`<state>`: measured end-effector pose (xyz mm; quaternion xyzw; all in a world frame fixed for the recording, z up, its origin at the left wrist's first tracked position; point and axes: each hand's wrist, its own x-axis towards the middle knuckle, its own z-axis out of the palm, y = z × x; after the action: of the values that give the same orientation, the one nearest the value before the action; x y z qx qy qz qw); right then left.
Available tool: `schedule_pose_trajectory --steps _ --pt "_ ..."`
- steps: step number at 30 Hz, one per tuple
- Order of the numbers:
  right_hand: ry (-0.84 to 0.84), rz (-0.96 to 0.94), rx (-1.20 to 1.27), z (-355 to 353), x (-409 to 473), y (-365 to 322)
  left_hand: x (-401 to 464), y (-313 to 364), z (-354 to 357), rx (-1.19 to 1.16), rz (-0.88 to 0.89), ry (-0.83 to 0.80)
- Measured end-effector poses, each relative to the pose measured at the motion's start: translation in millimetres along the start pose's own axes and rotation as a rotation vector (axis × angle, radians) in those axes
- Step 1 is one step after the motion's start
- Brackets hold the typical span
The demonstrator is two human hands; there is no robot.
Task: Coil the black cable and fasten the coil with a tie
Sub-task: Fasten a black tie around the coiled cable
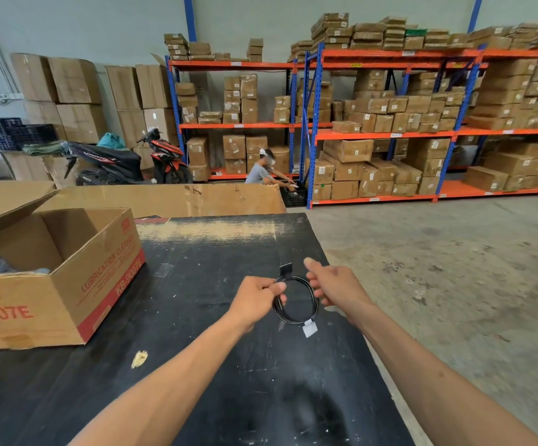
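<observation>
The black cable is wound into a small round coil, held up just above the black table. My left hand pinches the coil's left side between thumb and fingers. My right hand grips the right side, thumb pointing up. A black strap tab sticks up from the top of the coil between my hands. A small white tag hangs from the bottom of the coil.
An open cardboard box with red print stands on the table's left part. A flat cardboard sheet lies behind the table. Concrete floor lies to the right. Shelves of cartons, a scooter and a crouching person are far back.
</observation>
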<state>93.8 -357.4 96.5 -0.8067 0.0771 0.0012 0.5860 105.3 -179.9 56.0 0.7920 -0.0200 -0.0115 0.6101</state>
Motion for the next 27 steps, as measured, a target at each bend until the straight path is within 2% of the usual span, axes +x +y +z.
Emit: schedule_pose_trajectory --steps 2,6,10,16,21,27 --pt "0.009 -0.067 -0.139 -5.7 4.0 7.4 0.8 1.5 -4.8 -0.204 -0.125 -0.043" --pt "-0.072 -0.094 -0.223 -3.1 9.3 28.3 -2.5 -1.6 -6.1 -0.305 -0.216 -0.041" --pt "-0.111 0.005 -0.176 -1.4 8.2 42.0 -6.1 -12.7 -1.9 -0.305 -0.313 -0.034" --pt "-0.029 0.125 -0.135 -8.5 16.8 66.4 -8.0 -26.5 15.8 -0.333 -0.382 -0.05" --pt "0.051 0.163 -0.178 -15.6 27.2 86.2 3.2 -37.6 44.2 -0.343 -0.396 0.055" --pt "0.024 0.192 -0.264 -17.4 41.6 107.9 22.5 -53.7 68.8 -0.316 -0.445 0.107"
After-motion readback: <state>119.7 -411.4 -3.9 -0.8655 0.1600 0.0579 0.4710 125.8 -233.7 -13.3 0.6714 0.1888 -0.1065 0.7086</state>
